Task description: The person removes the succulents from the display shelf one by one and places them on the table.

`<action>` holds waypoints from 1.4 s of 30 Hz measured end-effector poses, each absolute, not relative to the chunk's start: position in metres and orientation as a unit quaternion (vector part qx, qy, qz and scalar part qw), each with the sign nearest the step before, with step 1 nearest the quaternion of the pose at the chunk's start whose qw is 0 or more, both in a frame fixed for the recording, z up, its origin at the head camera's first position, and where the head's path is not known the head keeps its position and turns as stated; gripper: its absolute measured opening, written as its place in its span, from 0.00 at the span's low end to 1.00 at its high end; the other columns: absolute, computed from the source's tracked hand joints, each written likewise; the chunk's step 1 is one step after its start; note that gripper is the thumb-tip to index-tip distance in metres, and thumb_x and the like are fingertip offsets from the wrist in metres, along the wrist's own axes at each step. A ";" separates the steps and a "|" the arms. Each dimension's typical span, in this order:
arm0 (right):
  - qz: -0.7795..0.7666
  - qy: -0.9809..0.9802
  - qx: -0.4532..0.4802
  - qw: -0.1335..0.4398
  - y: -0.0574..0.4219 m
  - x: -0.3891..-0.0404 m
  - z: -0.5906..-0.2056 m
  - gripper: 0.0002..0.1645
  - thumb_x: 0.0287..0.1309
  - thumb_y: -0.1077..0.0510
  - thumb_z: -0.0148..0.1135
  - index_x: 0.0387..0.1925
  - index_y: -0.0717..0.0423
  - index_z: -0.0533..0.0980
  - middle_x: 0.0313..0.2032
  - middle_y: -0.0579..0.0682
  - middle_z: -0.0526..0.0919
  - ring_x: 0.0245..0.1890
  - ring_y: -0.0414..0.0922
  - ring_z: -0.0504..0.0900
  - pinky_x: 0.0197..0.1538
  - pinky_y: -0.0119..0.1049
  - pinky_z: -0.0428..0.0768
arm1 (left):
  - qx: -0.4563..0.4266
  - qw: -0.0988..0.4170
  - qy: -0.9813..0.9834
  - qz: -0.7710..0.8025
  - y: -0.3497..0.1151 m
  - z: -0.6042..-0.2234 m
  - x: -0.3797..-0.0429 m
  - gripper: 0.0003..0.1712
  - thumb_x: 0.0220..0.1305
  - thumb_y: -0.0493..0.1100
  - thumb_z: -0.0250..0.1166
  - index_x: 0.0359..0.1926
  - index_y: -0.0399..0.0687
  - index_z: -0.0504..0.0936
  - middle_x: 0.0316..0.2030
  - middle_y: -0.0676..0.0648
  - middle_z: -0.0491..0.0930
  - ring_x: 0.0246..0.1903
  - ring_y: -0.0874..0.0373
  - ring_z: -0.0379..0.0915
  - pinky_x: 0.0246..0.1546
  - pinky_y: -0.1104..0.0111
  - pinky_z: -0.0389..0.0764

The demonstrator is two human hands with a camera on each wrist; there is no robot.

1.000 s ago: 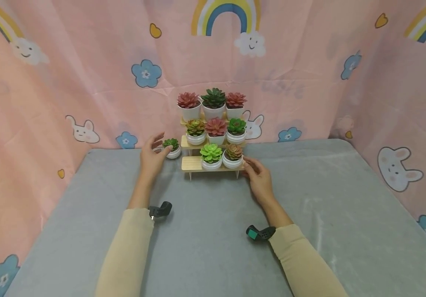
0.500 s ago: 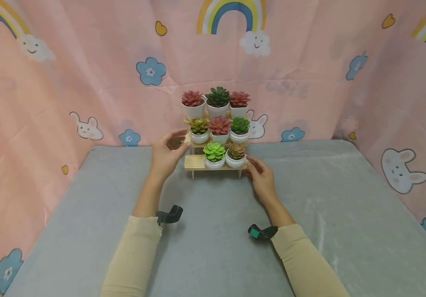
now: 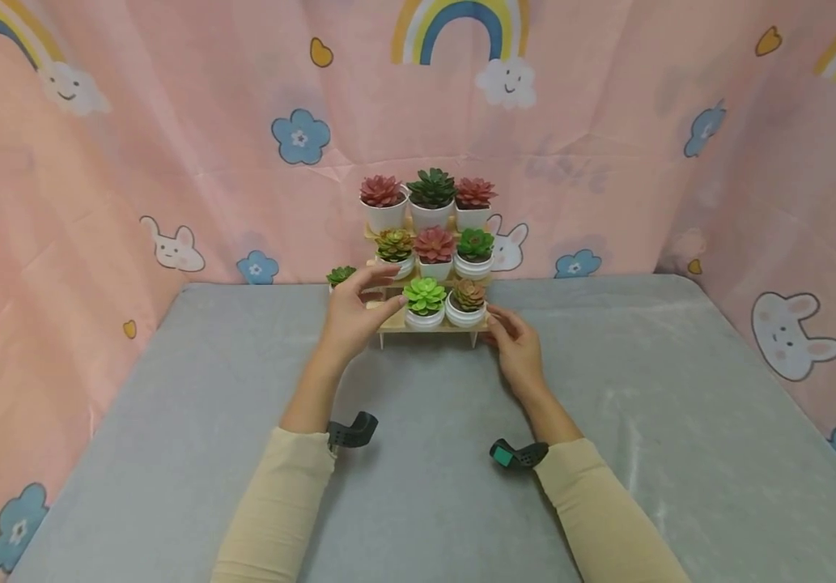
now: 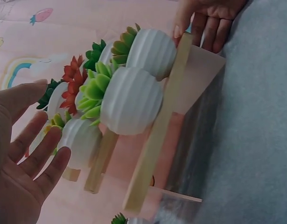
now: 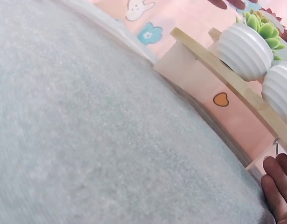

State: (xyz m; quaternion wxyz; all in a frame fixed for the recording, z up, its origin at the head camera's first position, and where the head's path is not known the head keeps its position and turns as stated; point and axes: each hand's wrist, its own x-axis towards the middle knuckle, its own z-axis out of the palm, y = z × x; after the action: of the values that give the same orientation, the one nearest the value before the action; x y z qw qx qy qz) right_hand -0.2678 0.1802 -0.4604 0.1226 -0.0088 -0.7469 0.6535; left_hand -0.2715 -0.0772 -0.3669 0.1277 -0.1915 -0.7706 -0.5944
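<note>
A three-step wooden plant stand (image 3: 392, 324) with clear legs holds potted succulents in white pots. My left hand (image 3: 350, 322) is beside the lowest step's left end, fingers spread and holding nothing. Its thumb tip is close to the light green succulent (image 3: 425, 298); contact is unclear. A reddish-brown succulent (image 3: 468, 296) sits to the right of that one. My right hand (image 3: 519, 352) holds the lowest step's right end, with the thumb at the board's edge (image 4: 183, 46). Behind my left hand, a small green succulent (image 3: 341, 275) stands off the stand, its pot mostly hidden.
Red, dark green and yellow-green succulents fill the upper two steps. A pink patterned curtain (image 3: 243, 194) hangs right behind the stand. Grey cloth (image 3: 425, 486) covers the table. Each wrist wears a black camera mount (image 3: 354, 431).
My left hand has left the small green succulent and moved right to the lowest step, beside the light green one. My right hand stays at the stand's right end. The view has shifted slightly.
</note>
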 end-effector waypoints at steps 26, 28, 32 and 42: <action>0.652 -0.750 -0.006 0.112 0.177 -0.254 -0.441 0.21 0.74 0.60 0.54 0.62 0.67 0.75 0.57 0.69 0.82 0.37 0.33 0.85 0.46 0.24 0.85 | -0.192 0.137 -0.811 -0.536 -0.050 -0.402 -0.278 0.29 0.52 0.37 0.78 0.57 0.45 0.83 0.63 0.43 0.77 0.63 0.48 0.74 0.61 0.52 0.80; 0.654 -0.747 -0.001 0.117 0.178 -0.259 -0.450 0.20 0.74 0.59 0.54 0.62 0.65 0.76 0.57 0.67 0.82 0.37 0.32 0.84 0.45 0.23 0.84 | -0.191 0.139 -0.810 -0.537 -0.048 -0.404 -0.278 0.30 0.52 0.37 0.78 0.58 0.45 0.83 0.63 0.43 0.77 0.63 0.48 0.73 0.61 0.52 0.80; 0.653 -0.747 0.005 0.126 0.181 -0.266 -0.463 0.21 0.75 0.57 0.54 0.62 0.62 0.77 0.57 0.65 0.83 0.38 0.32 0.85 0.46 0.22 0.84 | -0.191 0.149 -0.805 -0.542 -0.043 -0.411 -0.280 0.31 0.51 0.36 0.79 0.59 0.44 0.82 0.64 0.42 0.76 0.63 0.46 0.73 0.59 0.53 0.82; 0.648 -0.754 -0.001 0.110 0.175 -0.249 -0.432 0.21 0.74 0.62 0.53 0.62 0.68 0.74 0.59 0.69 0.80 0.41 0.39 0.87 0.47 0.25 0.85 | -0.179 0.164 -0.794 -0.557 -0.037 -0.417 -0.278 0.32 0.52 0.35 0.78 0.60 0.44 0.81 0.65 0.40 0.74 0.65 0.45 0.72 0.55 0.57 0.85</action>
State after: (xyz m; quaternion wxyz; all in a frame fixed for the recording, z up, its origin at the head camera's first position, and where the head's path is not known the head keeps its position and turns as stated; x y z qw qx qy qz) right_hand -0.2486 0.1746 -0.4320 0.1096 -0.0007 -0.7541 0.6475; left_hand -0.2777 -0.0369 -0.4167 0.1636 -0.1790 -0.7942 -0.5572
